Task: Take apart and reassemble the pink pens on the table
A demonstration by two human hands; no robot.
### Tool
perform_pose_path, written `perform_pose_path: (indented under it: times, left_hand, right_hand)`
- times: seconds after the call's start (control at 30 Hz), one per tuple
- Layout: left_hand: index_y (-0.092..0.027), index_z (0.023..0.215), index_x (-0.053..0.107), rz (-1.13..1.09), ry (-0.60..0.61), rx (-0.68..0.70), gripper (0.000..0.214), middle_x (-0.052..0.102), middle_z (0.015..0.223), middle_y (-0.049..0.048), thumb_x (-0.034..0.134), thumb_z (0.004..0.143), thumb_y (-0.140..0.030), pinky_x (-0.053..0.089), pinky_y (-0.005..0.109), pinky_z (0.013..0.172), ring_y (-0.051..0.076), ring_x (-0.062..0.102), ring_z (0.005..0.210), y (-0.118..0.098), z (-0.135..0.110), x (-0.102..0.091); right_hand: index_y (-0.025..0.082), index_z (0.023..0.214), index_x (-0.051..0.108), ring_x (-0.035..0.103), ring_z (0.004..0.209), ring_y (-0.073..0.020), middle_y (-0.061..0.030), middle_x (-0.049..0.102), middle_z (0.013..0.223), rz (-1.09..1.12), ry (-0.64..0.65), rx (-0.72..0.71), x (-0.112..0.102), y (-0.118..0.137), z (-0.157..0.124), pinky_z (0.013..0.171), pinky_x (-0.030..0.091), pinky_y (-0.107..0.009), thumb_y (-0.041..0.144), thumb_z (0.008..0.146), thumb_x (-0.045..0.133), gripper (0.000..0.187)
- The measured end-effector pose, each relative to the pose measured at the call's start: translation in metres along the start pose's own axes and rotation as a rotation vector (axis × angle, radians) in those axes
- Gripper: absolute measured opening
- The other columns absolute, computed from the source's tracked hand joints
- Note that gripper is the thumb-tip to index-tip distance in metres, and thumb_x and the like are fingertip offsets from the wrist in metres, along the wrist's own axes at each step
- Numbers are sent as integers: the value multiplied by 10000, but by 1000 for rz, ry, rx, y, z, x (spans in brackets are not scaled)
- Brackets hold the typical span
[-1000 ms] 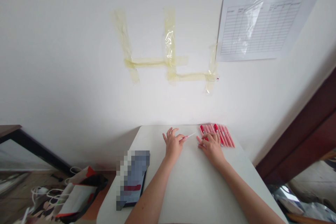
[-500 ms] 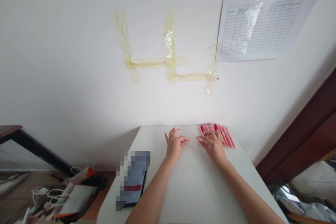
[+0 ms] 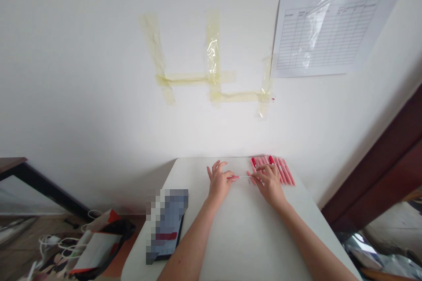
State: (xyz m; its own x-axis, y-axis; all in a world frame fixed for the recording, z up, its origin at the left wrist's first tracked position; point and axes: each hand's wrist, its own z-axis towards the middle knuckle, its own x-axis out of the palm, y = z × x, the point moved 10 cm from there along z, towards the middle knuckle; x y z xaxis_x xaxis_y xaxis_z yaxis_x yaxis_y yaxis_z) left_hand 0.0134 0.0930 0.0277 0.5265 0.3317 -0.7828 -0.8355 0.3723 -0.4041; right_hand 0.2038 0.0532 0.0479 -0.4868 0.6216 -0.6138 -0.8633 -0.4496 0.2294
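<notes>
Atop the white bench: thin clear rod pinched between left hand and right hand

Head view: each hand's fingertips grip one end of the rod, which lies level, just beside the row of red-capped pink pens; the right hand overlaps their near ends.

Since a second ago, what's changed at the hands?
The left hand brought the thin pale stick down and across, so its far end now reaches the right hand, which appears to pinch it. The row of red-capped pink pens and the pixelated device stayed put.
</notes>
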Motion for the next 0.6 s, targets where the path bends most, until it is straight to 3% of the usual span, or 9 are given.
perform_pose_path:
  times: [0.37, 0.6]
  left_hand:
    - [-324, 862, 753, 67, -137, -117, 109, 563, 1300, 35, 651, 852, -287, 144, 728, 1105, 305, 356, 1361, 12, 0, -16]
    - [-323, 896, 751, 111, -165, -179, 119, 566, 1298, 51, 639, 859, -304, 169, 739, 1089, 316, 366, 1352, 20, -2, -20]
  right_hand:
    - [246, 878, 700, 472, 1064, -270, -68, 618, 1048, -54, -93, 94, -9, -29, -3, 930, 398, -500, 286, 912, 550, 160]
    - [232, 862, 693, 469, 1070, -276, -71, 613, 1031, -97, -102, 136, -12, -23, -3, 939, 386, -500, 283, 887, 574, 133]
